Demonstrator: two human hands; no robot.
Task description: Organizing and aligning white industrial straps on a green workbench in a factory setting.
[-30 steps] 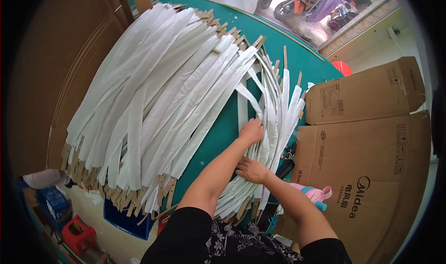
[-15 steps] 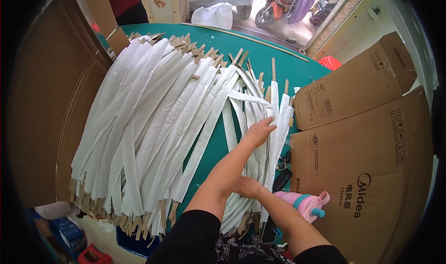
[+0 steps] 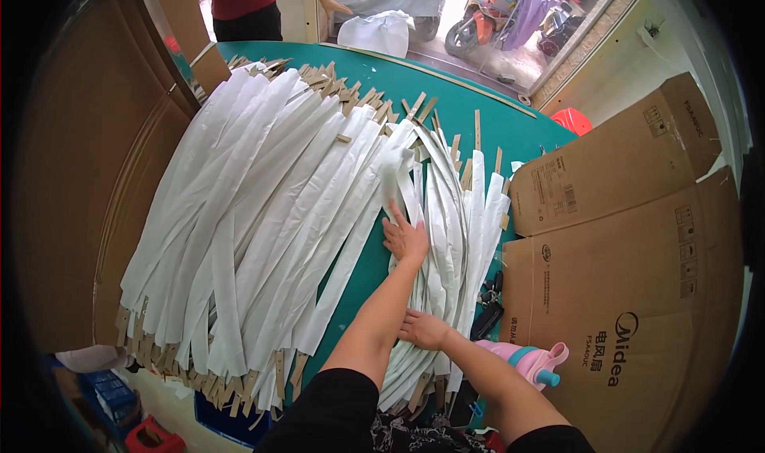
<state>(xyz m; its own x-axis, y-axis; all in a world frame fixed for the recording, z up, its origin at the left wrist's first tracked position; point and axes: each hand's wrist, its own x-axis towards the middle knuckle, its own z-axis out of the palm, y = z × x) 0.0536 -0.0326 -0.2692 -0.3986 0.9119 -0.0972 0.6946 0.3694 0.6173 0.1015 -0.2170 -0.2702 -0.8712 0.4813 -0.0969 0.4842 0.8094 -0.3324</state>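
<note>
Long white fabric strips with brown flat ends lie across a green table (image 3: 362, 250). A wide pile (image 3: 239, 206) spreads on the left, and a narrower bundle (image 3: 446, 222) lies in front of me. My left hand (image 3: 406, 234) is over the left edge of that bundle, its fingers apart. Just beyond its fingertips a loose white strip (image 3: 390, 174) is blurred by motion; whether the fingers touch it I cannot tell. My right hand (image 3: 424, 329) lies on the near part of the bundle with fingers stretched to the left.
A large opened cardboard box (image 3: 606, 294) stands along the right side, with a pink bottle (image 3: 518, 359) and black keys (image 3: 486, 317) beside it. Brown cardboard (image 3: 96, 174) walls the left. Beyond the far table edge a person (image 3: 245, 7) stands.
My left hand has swung left from the bundle's right part, and the strip that crossed there has moved left too. My right hand has barely moved. The far person shows more, with an arm extended.
</note>
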